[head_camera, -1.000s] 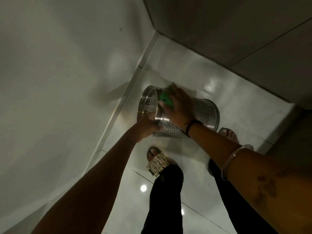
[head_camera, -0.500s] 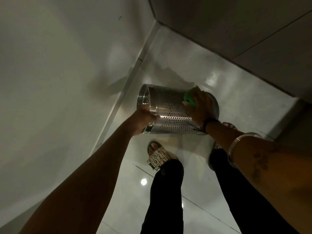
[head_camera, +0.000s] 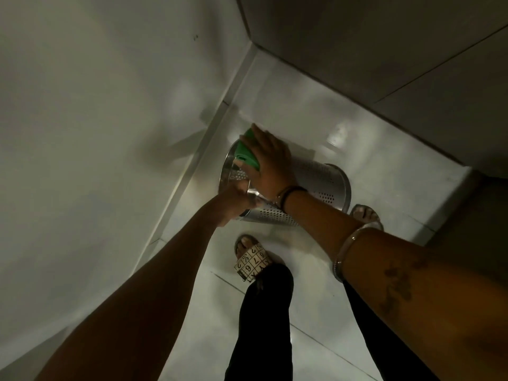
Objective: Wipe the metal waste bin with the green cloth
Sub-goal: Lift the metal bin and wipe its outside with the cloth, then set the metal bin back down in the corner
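- The perforated cylindrical metal waste bin (head_camera: 321,182) is tipped on its side above the glossy pale floor tiles (head_camera: 288,111), open mouth toward the white wall (head_camera: 96,119)
- Your right hand (head_camera: 270,163) lies flat on the bin's upper side at the rim, fingers pressed together over the folded green cloth (head_camera: 246,155)
- Your left hand (head_camera: 233,200) grips the lower rim, fingers curled around the edge
- A patterned sandal (head_camera: 251,261) stands on the floor just below the bin
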